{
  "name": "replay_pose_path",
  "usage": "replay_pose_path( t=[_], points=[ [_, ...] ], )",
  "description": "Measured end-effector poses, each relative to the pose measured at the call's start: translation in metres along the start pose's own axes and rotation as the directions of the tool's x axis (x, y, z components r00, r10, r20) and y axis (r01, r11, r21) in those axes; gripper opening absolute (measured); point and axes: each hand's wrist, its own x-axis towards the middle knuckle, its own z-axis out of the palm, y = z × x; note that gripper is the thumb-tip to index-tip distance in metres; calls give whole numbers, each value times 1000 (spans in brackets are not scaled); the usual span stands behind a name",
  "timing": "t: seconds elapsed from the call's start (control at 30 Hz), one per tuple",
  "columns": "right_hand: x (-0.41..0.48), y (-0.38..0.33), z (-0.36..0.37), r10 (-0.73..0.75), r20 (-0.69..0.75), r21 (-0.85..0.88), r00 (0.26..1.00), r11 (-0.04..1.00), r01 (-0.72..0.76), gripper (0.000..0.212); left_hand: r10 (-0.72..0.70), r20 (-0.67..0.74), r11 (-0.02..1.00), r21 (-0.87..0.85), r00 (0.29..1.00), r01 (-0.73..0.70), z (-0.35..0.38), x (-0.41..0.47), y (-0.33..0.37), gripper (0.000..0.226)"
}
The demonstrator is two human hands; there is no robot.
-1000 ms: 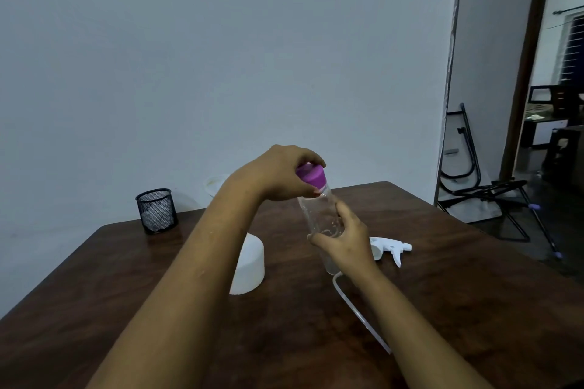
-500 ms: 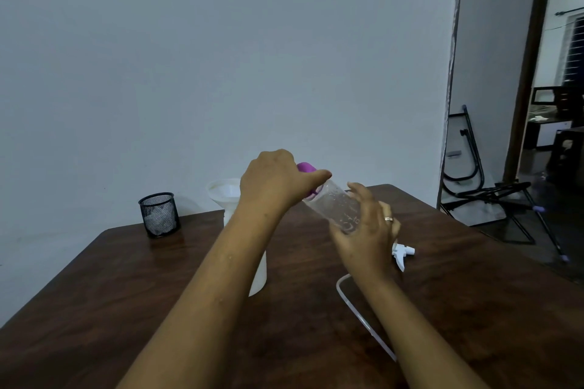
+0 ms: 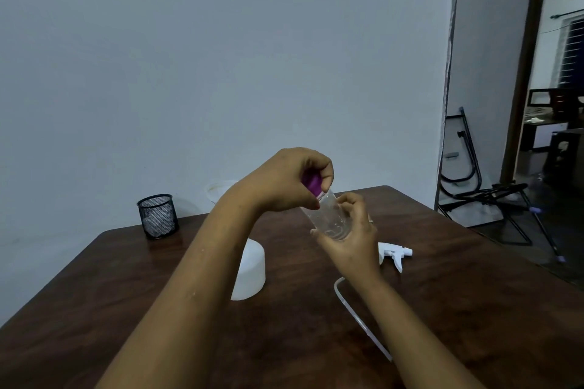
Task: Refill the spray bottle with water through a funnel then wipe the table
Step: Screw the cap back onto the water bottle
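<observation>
A clear plastic bottle [image 3: 328, 219] with a purple cap [image 3: 311, 182] is held tilted above the brown table [image 3: 458, 294]. My left hand [image 3: 284, 181] grips the purple cap from above. My right hand [image 3: 350, 235] holds the bottle's lower body from below. The white spray head [image 3: 395, 254] lies on the table just right of my right hand, and its thin dip tube [image 3: 357, 319] runs toward me beside my right forearm. A white container [image 3: 251, 271] stands on the table, partly hidden behind my left forearm.
A black mesh pen cup [image 3: 157, 216] stands at the table's far left edge near the wall. A white rim [image 3: 218, 189] of something shows behind my left wrist. A folded black metal frame [image 3: 480, 186] lies on the floor past the table's right side.
The bottle has gone from nearly upright to tilted, cap toward the left. Both hands have risen a little, and my left hand's fingers have shifted round the purple cap.
</observation>
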Motion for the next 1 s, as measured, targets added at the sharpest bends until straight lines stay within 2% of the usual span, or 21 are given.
replay_pose_path(
  t=[0.1,0.23,0.37,0.5,0.6,0.7,0.8,0.9,1.0],
  points=[
    [0,1,1,19,13,25,1000,1000,-19,65,13,-12,1000,-15,1000,-14,2,1,1,28],
    [1,1,2,1,-23,31,1000,1000,0,60,-45,-124,980,-197,991,20,-1,-2,-4,37],
    [0,1,3,-15,-32,18,999,1000,16,58,-132,29,990,-43,991,133,-13,-5,-13,45],
    [-1,0,4,-60,-53,-35,997,998,58,55,-213,-41,968,123,976,217,-14,-2,-14,31],
    [-2,-2,4,-101,-95,-72,990,993,95,54,-347,-64,929,112,936,352,-10,4,-14,36],
    [-4,-3,5,-145,-136,-130,980,983,127,56,-540,-21,841,5,841,541,-7,7,-13,44],
    [-5,-2,5,-146,-131,-148,981,981,126,56,-618,-15,786,5,786,618,-4,7,-11,47],
    [-5,-3,7,-112,-96,-108,989,989,102,60,-605,-55,787,110,795,607,-3,8,-7,49],
    [-4,-3,5,-53,-105,-63,993,997,47,56,-445,6,872,233,895,432,-5,6,-3,26]
  ],
)
